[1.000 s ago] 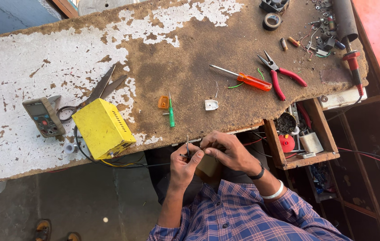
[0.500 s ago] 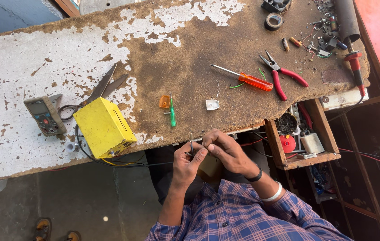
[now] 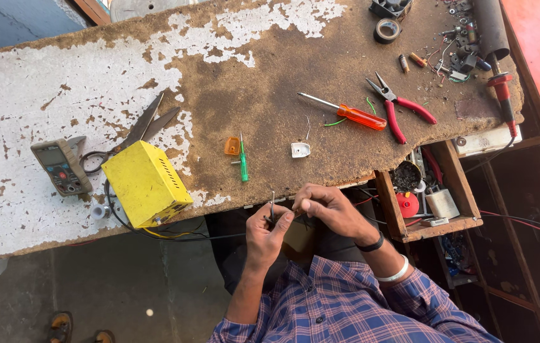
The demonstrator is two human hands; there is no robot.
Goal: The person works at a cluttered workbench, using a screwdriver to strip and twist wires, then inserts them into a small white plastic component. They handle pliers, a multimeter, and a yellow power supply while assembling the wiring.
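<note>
Both my hands meet just below the near edge of a worn workbench (image 3: 155,70). My left hand (image 3: 266,235) pinches a thin black wire (image 3: 219,237) whose short end sticks up between the fingers. My right hand (image 3: 327,209) grips the same wire end from the right, fingertips touching the left hand's. The wire runs left to a yellow metal box (image 3: 146,184) at the bench edge. A small white plastic part (image 3: 300,150) and a green-handled tester screwdriver (image 3: 243,162) lie just above my hands.
A multimeter (image 3: 61,166) and scissors (image 3: 136,130) lie left of the box. An orange-handled screwdriver (image 3: 359,117), red-handled pliers (image 3: 403,108) and a tape roll (image 3: 387,30) sit to the right. An open drawer (image 3: 428,197) of small parts hangs beside my right arm.
My hands have stayed at the bench edge. The fingers have shifted slightly on the wire, and its short end now stands more upright.
</note>
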